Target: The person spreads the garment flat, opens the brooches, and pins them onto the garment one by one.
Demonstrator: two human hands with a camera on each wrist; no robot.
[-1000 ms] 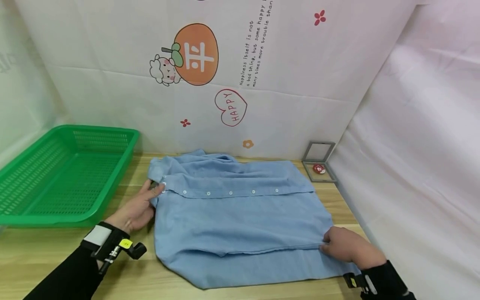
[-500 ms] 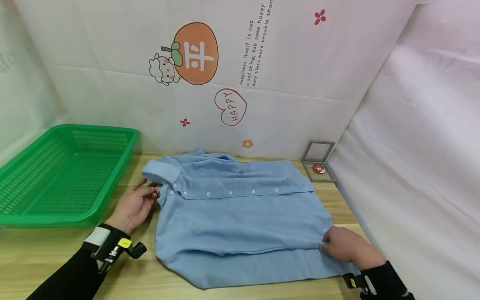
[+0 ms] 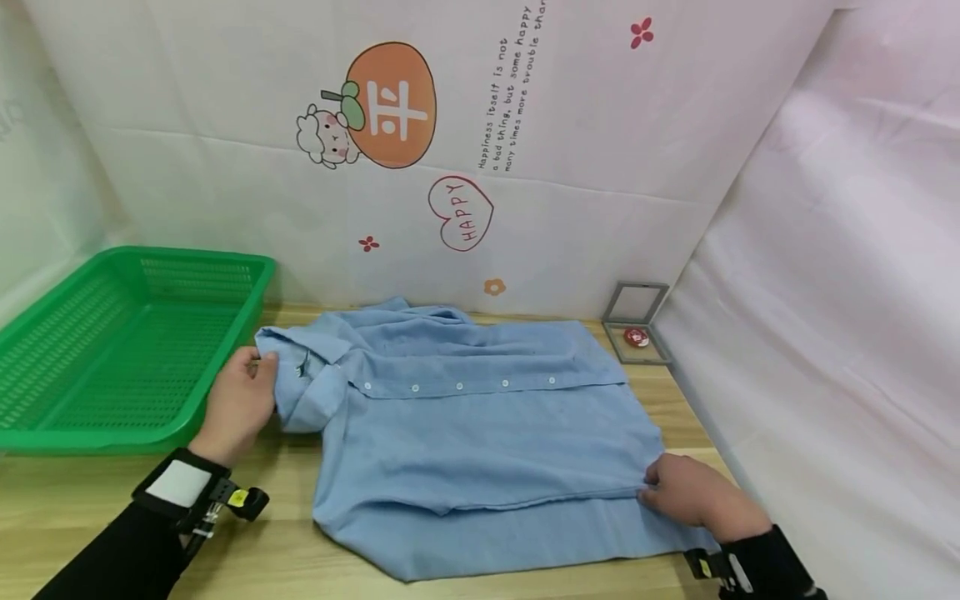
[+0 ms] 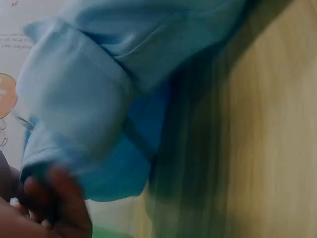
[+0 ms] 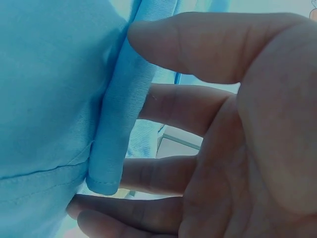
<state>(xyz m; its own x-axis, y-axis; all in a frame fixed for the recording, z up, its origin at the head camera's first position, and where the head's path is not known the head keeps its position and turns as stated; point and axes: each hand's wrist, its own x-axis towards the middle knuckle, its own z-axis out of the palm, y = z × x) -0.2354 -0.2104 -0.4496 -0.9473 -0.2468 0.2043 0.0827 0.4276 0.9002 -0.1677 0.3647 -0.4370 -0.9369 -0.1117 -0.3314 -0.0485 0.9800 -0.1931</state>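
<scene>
A light blue buttoned shirt [image 3: 495, 446] lies sideways on the wooden table, its row of white buttons running left to right. My left hand [image 3: 236, 400] pinches the collar [image 3: 311, 342], which is drawn out to the left and partly raised; a small dark mark shows inside it. The left wrist view has the fingers blurred below the hanging collar cloth [image 4: 79, 89]. At the shirt's right end, my right hand [image 3: 697, 496] pinches the edge. In the right wrist view the thumb [image 5: 183, 44] lies over a folded hem [image 5: 121, 109], with the other fingers behind it.
A green plastic basket [image 3: 258, 292] stands to the left, close beside my left hand. At the back right is a small grey frame-like case [image 3: 636, 304] holding a red round item [image 3: 636, 337]. A printed white cloth [image 3: 570, 242] forms the back wall.
My left hand has moved left and slightly up from the shirt's left edge, pulling the collar out toward the basket. My right hand stays on the right edge.
</scene>
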